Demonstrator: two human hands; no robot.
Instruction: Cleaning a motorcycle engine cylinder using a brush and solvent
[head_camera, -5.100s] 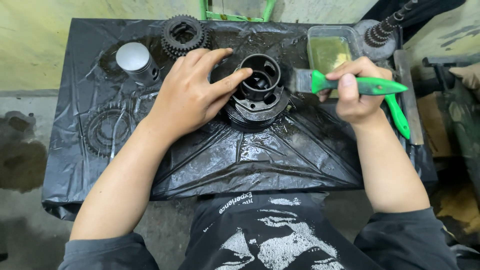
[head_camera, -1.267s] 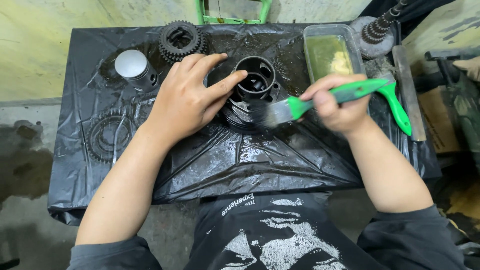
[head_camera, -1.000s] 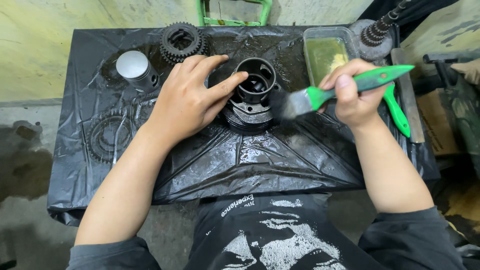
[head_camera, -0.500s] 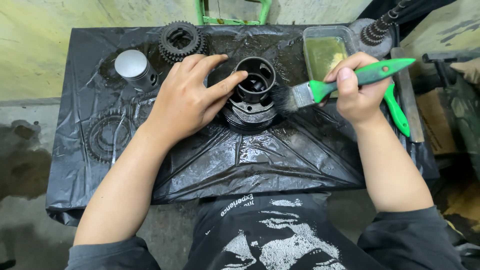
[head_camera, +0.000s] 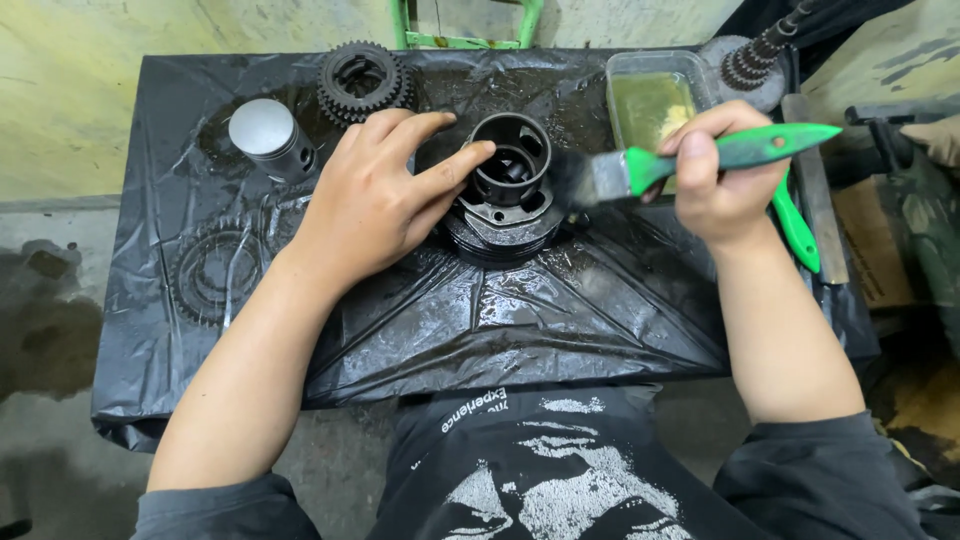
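Observation:
A dark metal engine cylinder (head_camera: 510, 190) stands upright in the middle of a table covered with wet black plastic sheet (head_camera: 520, 310). My left hand (head_camera: 375, 200) rests against its left side, fingers spread, thumb on the rim. My right hand (head_camera: 715, 175) grips a green-handled paintbrush (head_camera: 690, 160), whose dark bristles touch the cylinder's right side.
A clear tray of yellowish liquid (head_camera: 650, 100) sits at the back right. A silver piston (head_camera: 268, 135) and a black gear cluster (head_camera: 362, 80) lie at the back left, a flat gear (head_camera: 212, 272) at the left. A second green tool (head_camera: 795, 225) and a metal bar (head_camera: 812, 180) lie right.
The brush swept along the cylinder's right side, lifted off a little, and now has its bristles against the upper right wall again. My left hand has stayed put.

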